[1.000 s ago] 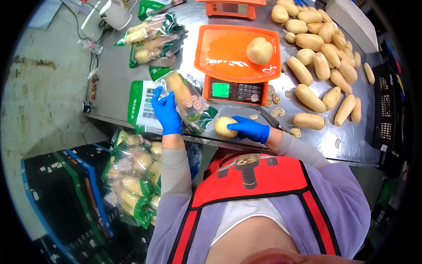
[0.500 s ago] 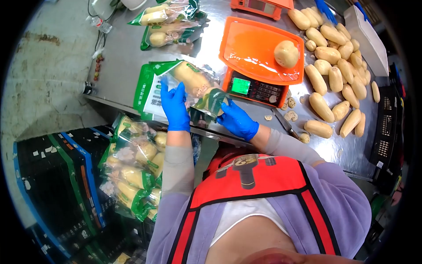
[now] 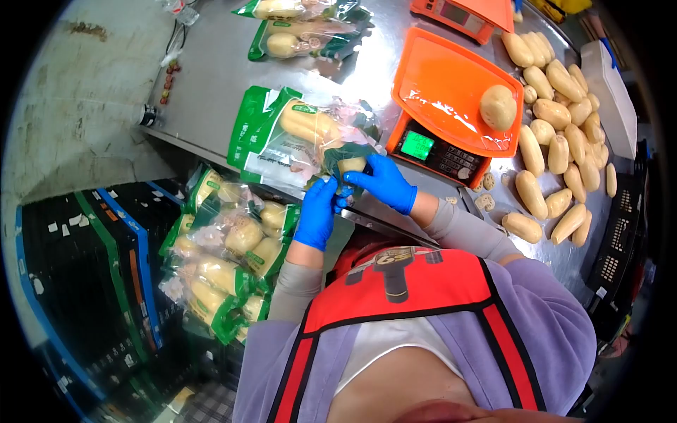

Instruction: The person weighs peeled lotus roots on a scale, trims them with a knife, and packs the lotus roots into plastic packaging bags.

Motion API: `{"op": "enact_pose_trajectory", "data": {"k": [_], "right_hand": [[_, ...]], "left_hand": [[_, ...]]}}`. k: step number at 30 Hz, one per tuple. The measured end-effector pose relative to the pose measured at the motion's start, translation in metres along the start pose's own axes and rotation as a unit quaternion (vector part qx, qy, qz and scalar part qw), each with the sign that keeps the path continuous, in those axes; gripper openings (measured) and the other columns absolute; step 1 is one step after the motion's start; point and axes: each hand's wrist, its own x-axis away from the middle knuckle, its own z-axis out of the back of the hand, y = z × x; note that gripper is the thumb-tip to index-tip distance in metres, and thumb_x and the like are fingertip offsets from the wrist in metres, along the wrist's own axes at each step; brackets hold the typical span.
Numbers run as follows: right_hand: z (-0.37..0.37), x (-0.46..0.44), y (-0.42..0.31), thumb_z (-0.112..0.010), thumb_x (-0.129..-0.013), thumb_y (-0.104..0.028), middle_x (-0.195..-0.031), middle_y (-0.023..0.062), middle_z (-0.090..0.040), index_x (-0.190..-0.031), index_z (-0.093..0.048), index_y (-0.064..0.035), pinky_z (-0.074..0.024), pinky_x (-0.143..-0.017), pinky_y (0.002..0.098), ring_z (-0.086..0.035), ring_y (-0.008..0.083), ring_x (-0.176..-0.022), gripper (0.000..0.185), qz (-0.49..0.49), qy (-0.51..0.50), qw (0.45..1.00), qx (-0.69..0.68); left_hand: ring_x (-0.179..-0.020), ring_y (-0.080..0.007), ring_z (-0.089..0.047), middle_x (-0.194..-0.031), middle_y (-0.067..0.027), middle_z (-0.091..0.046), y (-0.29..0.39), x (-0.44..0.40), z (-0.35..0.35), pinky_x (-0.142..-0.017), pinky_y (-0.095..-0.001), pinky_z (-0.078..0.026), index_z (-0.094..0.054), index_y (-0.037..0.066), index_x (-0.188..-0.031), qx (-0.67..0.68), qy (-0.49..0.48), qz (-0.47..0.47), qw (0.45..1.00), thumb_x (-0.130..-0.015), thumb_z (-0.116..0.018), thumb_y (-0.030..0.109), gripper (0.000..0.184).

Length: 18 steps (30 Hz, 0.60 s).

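Note:
A clear and green plastic bag (image 3: pixel 300 144) with pale lotus root pieces inside lies at the table's near edge. My right hand (image 3: pixel 386 185), in a blue glove, is closed on the bag's near right end, where a cut lotus root piece shows through the film. Beside it my left hand (image 3: pixel 316 215), gloved alike, is closed with its fingertips pinching the same end; the film between the hands is partly hidden. To the right stands an orange scale (image 3: pixel 451 84) with one round lotus root piece (image 3: pixel 498 108) on its pan and a lit green display.
Loose lotus roots (image 3: pixel 557 113) cover the right of the metal table (image 3: pixel 204 77), with a knife (image 3: pixel 468 200) and cut slices nearby. Filled bags (image 3: pixel 310 39) lie at the back; more bags (image 3: pixel 226 254) are piled below left, next to black crates (image 3: pixel 77 268). A white box (image 3: pixel 610 99) stands far right.
My left hand has moved from the bag's left side down to its near right end, next to my right hand. The view has shifted slightly, and the co-worker's blue glove at the back has left view.

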Motion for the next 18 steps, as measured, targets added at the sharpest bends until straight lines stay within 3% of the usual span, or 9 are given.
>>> {"op": "enact_pose_trajectory", "data": {"k": [2, 5, 7, 9, 10, 13, 15, 16, 18], "right_hand": [[-0.004, -0.002, -0.004, -0.072, -0.076, -0.026, -0.075, 0.0121, -0.063, -0.092, -0.062, 0.003, -0.0472, -0.058, 0.0331, -0.059, 0.019, -0.064, 0.034, 0.013, 0.003, 0.985, 0.169], [-0.005, -0.014, -0.009, -0.07, -0.074, -0.025, -0.08, 0.0145, -0.063, -0.099, -0.061, 0.0021, -0.0486, -0.062, 0.0341, -0.06, 0.0244, -0.065, 0.038, 0.093, -0.025, 0.957, 0.274], [-0.008, -0.027, 0.001, -0.067, -0.074, -0.024, -0.084, 0.0153, -0.064, -0.104, -0.06, 0.001, -0.049, -0.065, 0.0343, -0.061, 0.0261, -0.069, 0.04, 0.092, -0.033, 0.971, 0.216], [-0.017, -0.039, 0.021, -0.065, -0.075, -0.023, -0.088, 0.0161, -0.064, -0.109, -0.059, -0.0002, -0.0494, -0.069, 0.0345, -0.062, 0.0278, -0.073, 0.041, 0.089, -0.042, 0.983, 0.156], [-0.024, -0.044, 0.025, -0.062, -0.075, -0.022, -0.094, 0.017, -0.063, -0.112, -0.057, -0.0013, -0.0489, -0.073, 0.0338, -0.062, 0.0277, -0.079, 0.043, 0.206, 0.001, 0.934, 0.291], [-0.032, -0.053, 0.025, -0.061, -0.076, -0.024, -0.112, 0.0171, -0.059, -0.117, -0.055, -0.0031, -0.0467, -0.082, 0.0335, -0.059, 0.0267, -0.095, 0.046, 0.058, -0.138, 0.909, 0.39], [-0.036, -0.052, 0.006, -0.061, -0.076, -0.025, -0.114, 0.0159, -0.058, -0.118, -0.056, -0.0051, -0.0463, -0.083, 0.0342, -0.058, 0.0255, -0.097, 0.046, 0.135, -0.083, 0.944, 0.288], [-0.035, -0.058, -0.015, -0.059, -0.077, -0.026, -0.112, 0.0145, -0.059, -0.115, -0.057, -0.0069, -0.0457, -0.083, 0.0346, -0.058, 0.026, -0.096, 0.043, 0.04, -0.15, 0.921, 0.358], [-0.029, -0.06, -0.011, -0.058, -0.078, -0.027, -0.11, 0.0137, -0.06, -0.113, -0.058, -0.0075, -0.0458, -0.082, 0.0346, -0.058, 0.0263, -0.094, 0.04, 0.044, -0.144, 0.912, 0.382]], "left_hand": [[-0.061, -0.0084, -0.053, -0.079, -0.0036, -0.063, 0.006, 0.003, 0.003, -0.053, -0.0199, -0.037, -0.06, 0.007, -0.09, -0.014, -0.008, -0.055, 0.998, -0.093, -0.048, 0.028, 0.025], [-0.063, -0.0086, -0.054, -0.078, -0.0039, -0.063, 0.016, 0.01, 0.005, -0.056, -0.0212, -0.041, -0.062, 0.006, -0.087, -0.103, -0.011, -0.042, 0.994, -0.091, -0.05, 0.02, 0.018], [-0.065, -0.009, -0.055, -0.079, -0.0042, -0.062, 0.018, 0.01, 0.014, -0.059, -0.0222, -0.045, -0.061, 0.004, -0.089, -0.27, -0.071, -0.037, 0.959, -0.09, -0.052, 0.015, 0.014], [-0.066, -0.009, -0.055, -0.079, -0.0038, -0.062, 0.015, 0.014, 0.007, -0.06, -0.0225, -0.045, -0.061, 0.003, -0.091, -0.227, -0.069, -0.031, 0.971, -0.09, -0.052, 0.015, 0.015], [-0.067, -0.0089, -0.055, -0.079, -0.0035, -0.061, 0.013, 0.015, 0.004, -0.06, -0.0228, -0.045, -0.061, 0.002, -0.093, -0.184, -0.07, -0.024, 0.98, -0.091, -0.052, 0.015, 0.015], [-0.069, -0.0089, -0.055, -0.081, -0.0025, -0.061, -0.001, 0.008, 0.004, -0.061, -0.0227, -0.045, -0.061, 0.002, -0.098, -0.109, -0.059, -0.032, 0.992, -0.091, -0.052, 0.015, 0.017], [-0.069, -0.0091, -0.055, -0.082, -0.0025, -0.061, -0.005, 0.004, 0.005, -0.061, -0.0227, -0.045, -0.061, 0.002, -0.099, -0.108, -0.035, -0.021, 0.993, -0.091, -0.052, 0.015, 0.018], [-0.069, -0.0092, -0.055, -0.083, -0.0025, -0.061, -0.005, 0.003, 0.005, -0.062, -0.0227, -0.045, -0.06, 0.002, -0.101, -0.106, -0.011, -0.011, 0.994, -0.091, -0.052, 0.015, 0.018], [-0.068, -0.0091, -0.055, -0.083, -0.0023, -0.061, -0.003, 0.003, 0.005, -0.062, -0.0227, -0.045, -0.06, 0.002, -0.101, -0.108, -0.01, -0.011, 0.994, -0.091, -0.051, 0.014, 0.018]]}}
